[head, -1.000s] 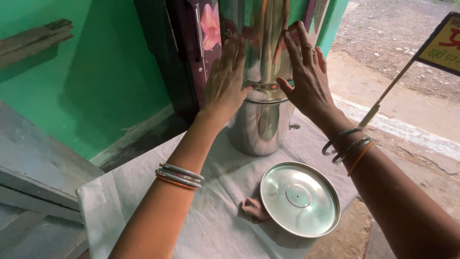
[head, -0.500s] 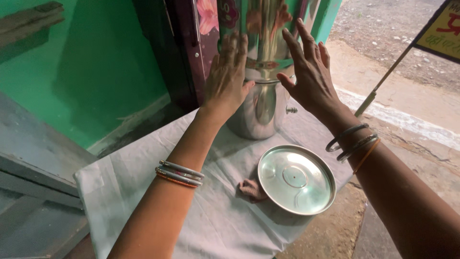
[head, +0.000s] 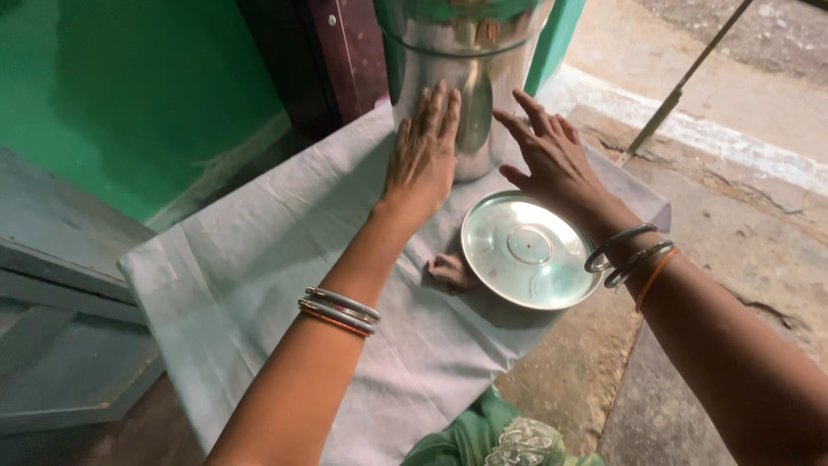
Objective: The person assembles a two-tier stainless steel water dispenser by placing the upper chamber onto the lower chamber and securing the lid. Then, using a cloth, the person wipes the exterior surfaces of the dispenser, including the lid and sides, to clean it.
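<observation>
Two open, flat hands — left hand (head: 423,160) pressed on a tall steel container (head: 461,82) at twelve o'clock on the cloth-covered desk (head: 241,285), right hand (head: 552,160) touching its side — grip nothing, a round steel lid (head: 526,250) lying just beside it.

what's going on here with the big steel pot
A person has both hands on a tall steel container that stands on a grey cloth. The left hand lies flat against its side; the right hand reaches its lower front, fingers spread. A round steel lid lies flat on the cloth beside the container, with a small brownish object next to it.
</observation>
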